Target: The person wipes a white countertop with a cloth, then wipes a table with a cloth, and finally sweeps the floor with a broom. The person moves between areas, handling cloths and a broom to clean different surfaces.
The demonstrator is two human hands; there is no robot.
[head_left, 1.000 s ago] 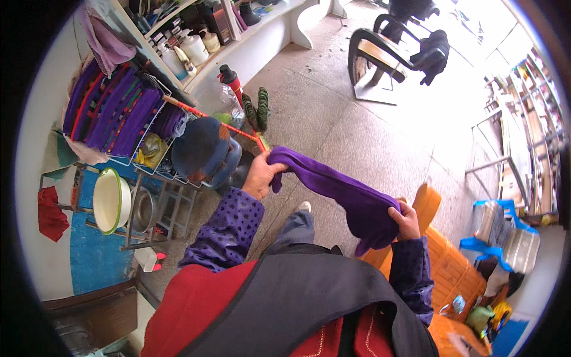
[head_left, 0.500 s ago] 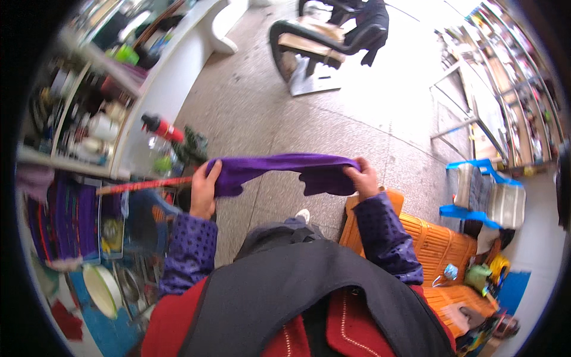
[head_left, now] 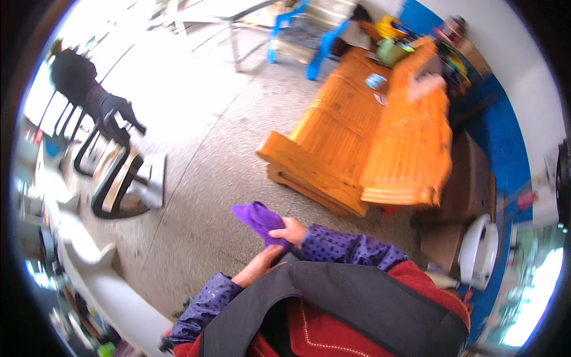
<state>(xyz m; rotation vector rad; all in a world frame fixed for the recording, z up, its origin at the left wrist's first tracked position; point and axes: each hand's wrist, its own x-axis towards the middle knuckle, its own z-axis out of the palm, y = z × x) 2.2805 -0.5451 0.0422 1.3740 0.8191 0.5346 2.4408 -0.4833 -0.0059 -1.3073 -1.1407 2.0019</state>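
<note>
A purple towel (head_left: 260, 219), bunched and folded together, hangs in front of my body over the speckled floor. My right hand (head_left: 291, 232) is closed round its right side, thumb and fingers pinching the cloth. From below, my left hand (head_left: 259, 265) meets the towel's lower end, its fingertips pressed on the fabric; part of that grip is hidden. The towel's loose tip points away to the upper left. Purple dotted sleeves cover both my forearms.
An orange slatted wooden bench (head_left: 339, 122) stands ahead on the right, with bags at its far end. A black-armed chair (head_left: 119, 178) is at the left, beside a white counter (head_left: 113, 285). Farther off is a blue chair (head_left: 303, 33); a white basin (head_left: 477, 253) sits right.
The towel, stretched wide between my hands before, is now gathered into a bundle with both hands close together. My view has turned right, toward the bench.
</note>
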